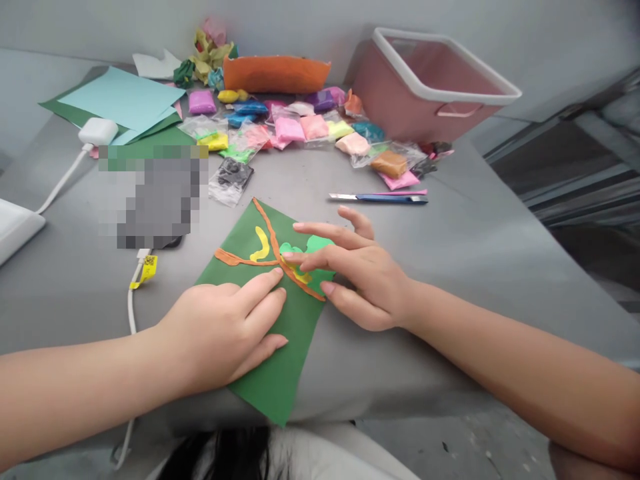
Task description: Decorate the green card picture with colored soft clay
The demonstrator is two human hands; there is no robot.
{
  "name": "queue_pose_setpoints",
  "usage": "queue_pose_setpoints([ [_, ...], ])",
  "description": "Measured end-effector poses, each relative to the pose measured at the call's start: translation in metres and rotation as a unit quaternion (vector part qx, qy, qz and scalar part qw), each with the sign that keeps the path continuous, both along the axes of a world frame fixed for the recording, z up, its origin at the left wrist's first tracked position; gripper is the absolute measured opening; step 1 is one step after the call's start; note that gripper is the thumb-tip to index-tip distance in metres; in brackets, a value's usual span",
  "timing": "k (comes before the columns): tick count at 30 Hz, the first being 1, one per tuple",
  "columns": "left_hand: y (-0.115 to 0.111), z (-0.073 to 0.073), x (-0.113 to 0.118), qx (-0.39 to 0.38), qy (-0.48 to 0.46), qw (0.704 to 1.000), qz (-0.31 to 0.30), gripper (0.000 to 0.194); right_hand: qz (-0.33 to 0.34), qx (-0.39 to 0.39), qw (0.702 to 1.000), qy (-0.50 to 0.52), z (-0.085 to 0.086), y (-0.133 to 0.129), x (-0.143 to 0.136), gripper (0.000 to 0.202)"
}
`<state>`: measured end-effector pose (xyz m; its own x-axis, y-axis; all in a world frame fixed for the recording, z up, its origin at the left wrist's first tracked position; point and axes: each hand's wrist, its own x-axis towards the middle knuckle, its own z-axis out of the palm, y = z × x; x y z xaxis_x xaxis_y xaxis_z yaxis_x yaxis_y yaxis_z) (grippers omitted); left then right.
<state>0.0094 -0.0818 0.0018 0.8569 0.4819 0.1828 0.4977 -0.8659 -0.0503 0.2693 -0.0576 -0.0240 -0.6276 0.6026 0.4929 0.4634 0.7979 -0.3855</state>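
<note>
A dark green sheet of paper (273, 373) lies turned at an angle near the table's front edge. Across it run thin strips of orange modelling clay (271, 230) that meet near the middle. A curved yellow clay piece (261, 244) sits to their left; flat light green clay (321, 248) and more yellow lie on the right side. My left hand (220, 333) rests on the sheet, fingers stretched out below the strips' junction. My right hand (357, 273) has its fingers spread over the green clay, with fingertips at or just above it, partly covering it.
Bagged clay in many colours (289, 130) is strewn along the back, before an orange curved piece (275, 73) and a pink bin (410, 87). A utility knife (395, 199) lies beyond my right hand. Paper sheets (120, 100), a pixelated area and a white cable (131, 307) are at left.
</note>
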Motion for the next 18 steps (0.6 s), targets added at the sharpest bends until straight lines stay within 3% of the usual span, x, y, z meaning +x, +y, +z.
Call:
queue_pose_setpoints([
  [12,-0.0002,-0.0012,-0.0009,0.002,-0.002,1.000,-0.003,0.037,-0.041,-0.157,0.987,0.006,0.0015,-0.0020,0.0045,0.022],
  [18,-0.0006,-0.0007,-0.0011,0.007,-0.001,1.000,0.001,0.037,-0.082,-0.132,0.988,-0.003,0.0002,-0.0044,0.0008,0.024],
])
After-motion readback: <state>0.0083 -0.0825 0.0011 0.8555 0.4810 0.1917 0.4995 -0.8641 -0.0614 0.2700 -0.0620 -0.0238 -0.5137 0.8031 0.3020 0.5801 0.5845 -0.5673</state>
